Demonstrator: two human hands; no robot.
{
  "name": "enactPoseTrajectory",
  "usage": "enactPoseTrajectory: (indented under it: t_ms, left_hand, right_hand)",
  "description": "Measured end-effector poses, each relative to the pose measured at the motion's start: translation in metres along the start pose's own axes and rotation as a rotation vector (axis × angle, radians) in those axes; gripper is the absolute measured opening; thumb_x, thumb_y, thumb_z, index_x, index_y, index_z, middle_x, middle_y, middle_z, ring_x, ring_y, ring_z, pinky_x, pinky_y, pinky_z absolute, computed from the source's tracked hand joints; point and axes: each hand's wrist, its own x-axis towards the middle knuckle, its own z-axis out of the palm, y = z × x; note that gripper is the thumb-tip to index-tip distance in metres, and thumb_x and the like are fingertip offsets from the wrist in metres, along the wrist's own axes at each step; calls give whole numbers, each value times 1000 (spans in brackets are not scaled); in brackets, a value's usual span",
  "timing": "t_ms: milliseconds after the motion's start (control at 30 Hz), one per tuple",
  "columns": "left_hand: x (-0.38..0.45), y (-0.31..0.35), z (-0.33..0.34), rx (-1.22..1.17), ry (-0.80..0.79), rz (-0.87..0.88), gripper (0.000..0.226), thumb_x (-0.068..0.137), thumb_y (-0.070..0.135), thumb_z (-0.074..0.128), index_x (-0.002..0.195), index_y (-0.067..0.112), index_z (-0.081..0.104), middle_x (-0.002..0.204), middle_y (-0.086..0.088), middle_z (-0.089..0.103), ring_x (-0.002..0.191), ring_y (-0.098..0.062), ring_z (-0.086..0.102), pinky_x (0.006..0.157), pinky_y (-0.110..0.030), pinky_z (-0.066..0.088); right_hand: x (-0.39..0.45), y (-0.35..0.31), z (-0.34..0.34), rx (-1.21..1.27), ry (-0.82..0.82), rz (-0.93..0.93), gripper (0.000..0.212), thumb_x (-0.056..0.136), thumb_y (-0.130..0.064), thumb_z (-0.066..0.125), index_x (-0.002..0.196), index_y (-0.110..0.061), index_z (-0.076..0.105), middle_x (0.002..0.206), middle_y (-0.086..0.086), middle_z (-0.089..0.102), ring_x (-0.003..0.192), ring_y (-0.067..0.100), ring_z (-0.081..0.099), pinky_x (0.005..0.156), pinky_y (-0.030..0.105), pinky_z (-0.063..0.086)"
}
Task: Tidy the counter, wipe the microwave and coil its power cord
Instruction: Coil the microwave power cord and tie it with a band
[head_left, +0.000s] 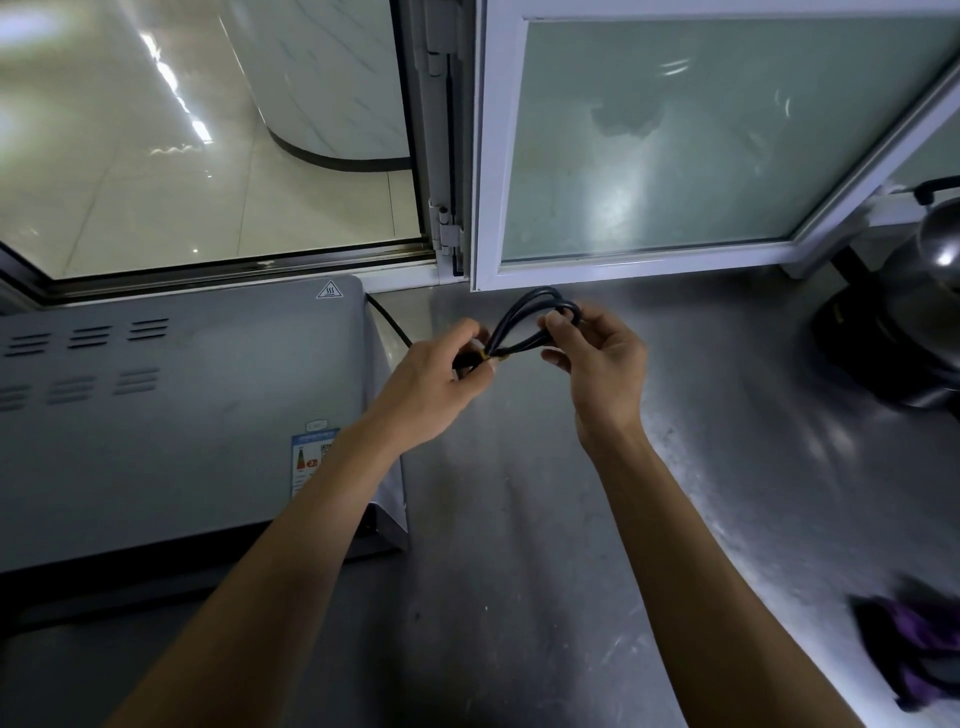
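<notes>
Left hand (434, 371) curled around the bunched middle of the black cord (524, 325), at a yellow tie (485, 356). Right hand (597, 358) pinching the looped end between thumb and forefinger, other fingers loosely bent. Cord held above the table (571, 519), just right of the microwave (171, 415), one strand trailing behind it.

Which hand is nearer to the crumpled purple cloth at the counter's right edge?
Right. The right hand pinches the looped black power cord up and left of the purple cloth; the left hand grips the cord further left, by the grey microwave.
</notes>
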Motion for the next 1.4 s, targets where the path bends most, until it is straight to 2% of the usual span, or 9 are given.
enactPoseTrajectory:
  t_ms: [133, 233, 367, 500, 667, 800, 1000, 1133, 1400]
  left_hand:
    - [4, -3, 2, -3, -46, -26, 24, 95, 32, 65, 117, 23, 62, 110, 10, 69, 85, 1, 66, 81, -27, 56]
    - [8, -3, 6, 98, -58, -20, 30, 96, 31, 65, 124, 22, 64, 121, 10, 67, 95, -4, 65, 84, -21, 49]
    - [15, -7, 15, 302, 29, -3, 25, 91, 29, 70, 116, 25, 70, 117, 8, 69, 107, -15, 61, 99, -42, 45]
    - [14, -17, 33, 355, 162, -86, 29, 90, 28, 72, 119, 28, 70, 126, 6, 63, 120, -18, 52, 101, -42, 45]
    - [12, -28, 55, 296, 341, -242, 37, 82, 34, 79, 117, 30, 68, 114, 3, 60, 106, -17, 57, 87, -38, 54]
    - [11, -28, 68, 131, 380, -292, 37, 86, 17, 76, 123, 20, 69, 105, 0, 68, 88, -10, 64, 82, -24, 53]
    - [20, -57, 90, 33, 461, -278, 40, 87, 4, 73, 125, 14, 69, 116, -4, 71, 99, -9, 69, 92, -27, 57]
    - [30, -80, 101, -11, 513, -257, 41, 85, -5, 72, 124, 7, 68, 113, -8, 71, 99, -12, 70, 89, -15, 54]
    - [48, -122, 115, 56, 582, -280, 31, 97, 6, 60, 127, 9, 67, 121, -6, 69, 109, -12, 65, 94, -35, 55]
  right_hand:
    - [0, 0, -14, -41, -66, -40, 15, 91, 0, 66, 104, -6, 69, 92, 8, 74, 86, 19, 69, 76, 33, 58]
    - [-2, 1, -24, -109, -146, -105, 31, 88, 8, 65, 112, -11, 70, 100, 12, 73, 91, 20, 69, 78, 32, 59]
    - [-7, 9, -35, -257, -238, -167, 23, 86, 3, 71, 105, -8, 75, 97, 1, 75, 91, 13, 70, 82, 25, 56]
    - [-10, 19, -42, -325, -294, -120, 21, 86, -3, 73, 104, -11, 75, 100, -4, 74, 92, 15, 71, 86, 33, 59]
    - [-5, 34, -50, -352, -355, -146, 22, 86, -3, 73, 102, -18, 76, 103, -5, 74, 94, 18, 71, 87, 41, 58]
    - [4, 48, -56, -442, -415, -251, 24, 86, 1, 73, 104, -15, 75, 106, -6, 73, 98, 12, 69, 86, 31, 58]
    - [29, 81, -60, -604, -506, -453, 31, 82, 3, 76, 109, -12, 75, 115, -3, 71, 102, 5, 67, 84, 26, 57]
    - [47, 110, -60, -698, -567, -530, 33, 82, 2, 76, 111, -12, 74, 120, -1, 69, 104, 9, 66, 92, 27, 54]
    - [87, 168, -48, -903, -706, -642, 31, 84, 6, 71, 112, -7, 71, 121, 8, 68, 105, 23, 67, 91, 32, 54]
